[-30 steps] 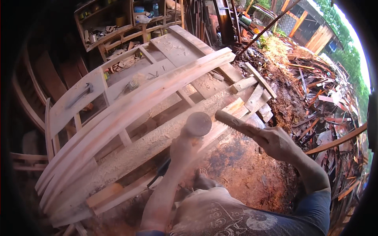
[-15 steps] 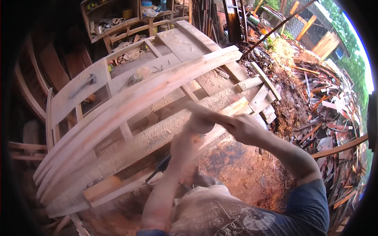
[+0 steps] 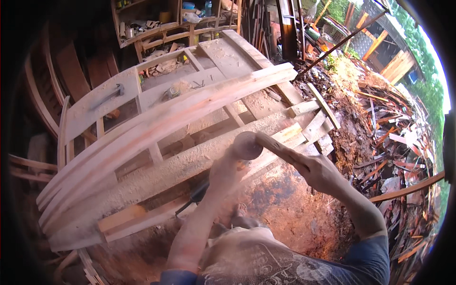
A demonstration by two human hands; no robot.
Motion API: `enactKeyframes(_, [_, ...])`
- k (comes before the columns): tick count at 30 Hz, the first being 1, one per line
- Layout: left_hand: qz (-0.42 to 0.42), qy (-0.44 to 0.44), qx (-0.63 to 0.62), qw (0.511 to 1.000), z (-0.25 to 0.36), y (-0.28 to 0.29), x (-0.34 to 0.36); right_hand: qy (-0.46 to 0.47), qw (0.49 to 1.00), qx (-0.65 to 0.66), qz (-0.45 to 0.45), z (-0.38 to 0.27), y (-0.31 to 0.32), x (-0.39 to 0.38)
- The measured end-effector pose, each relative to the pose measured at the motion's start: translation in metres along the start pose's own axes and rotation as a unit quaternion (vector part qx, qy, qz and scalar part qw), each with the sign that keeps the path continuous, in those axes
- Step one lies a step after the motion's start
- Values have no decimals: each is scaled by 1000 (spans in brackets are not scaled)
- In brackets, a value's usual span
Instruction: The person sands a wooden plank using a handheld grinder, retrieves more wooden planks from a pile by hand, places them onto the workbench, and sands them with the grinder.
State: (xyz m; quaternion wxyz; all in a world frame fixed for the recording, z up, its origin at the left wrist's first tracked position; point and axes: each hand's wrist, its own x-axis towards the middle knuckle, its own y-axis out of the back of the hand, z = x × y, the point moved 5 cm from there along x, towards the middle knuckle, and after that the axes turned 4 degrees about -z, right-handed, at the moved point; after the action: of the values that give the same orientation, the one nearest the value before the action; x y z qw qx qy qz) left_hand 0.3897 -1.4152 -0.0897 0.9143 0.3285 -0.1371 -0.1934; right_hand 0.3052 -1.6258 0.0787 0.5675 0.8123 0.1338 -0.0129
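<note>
A dusty tool with a round disc head (image 3: 248, 146) rises from the grip of my left hand (image 3: 230, 166), over the sawdust-covered workbench (image 3: 156, 184). My right hand (image 3: 319, 173) grips a wooden stick (image 3: 284, 151), fingers wrapped round it; its far end is at the disc's right edge. Whether they touch is hard to tell. Just beyond both hands, long curved pale boards (image 3: 185, 115) lie across a wooden frame (image 3: 213, 57). A dark cord or hose (image 3: 183, 209) shows below my left wrist.
A cluttered wooden shelf unit (image 3: 161, 26) stands at the back, with dark curved boards (image 3: 71, 71) leaning at the left. Scrap wood (image 3: 399, 166) is piled on the right beside dirt ground (image 3: 299, 213). A thin dark pole (image 3: 342, 40) slants across the upper right.
My right hand swung the stick left across the disc half a second ago and has since come back right and a little lower. My left hand shifted slightly up and right.
</note>
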Motion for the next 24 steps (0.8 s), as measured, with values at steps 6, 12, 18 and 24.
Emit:
enactKeyframes(6, [-56,75,-1,996,4,3,2,49,997,-44,-35,-3,0,2])
enactKeyframes(12, [-46,75,3,996,6,2,7,129,991,17,19,-49,-30,101])
enactKeyframes(18, [-35,58,-18,998,-10,-4,3,117,993,-2,18,-40,-44,102])
enactKeyframes(24, [-23,29,2,999,-10,-11,1,58,989,-132,-40,-9,5,-8])
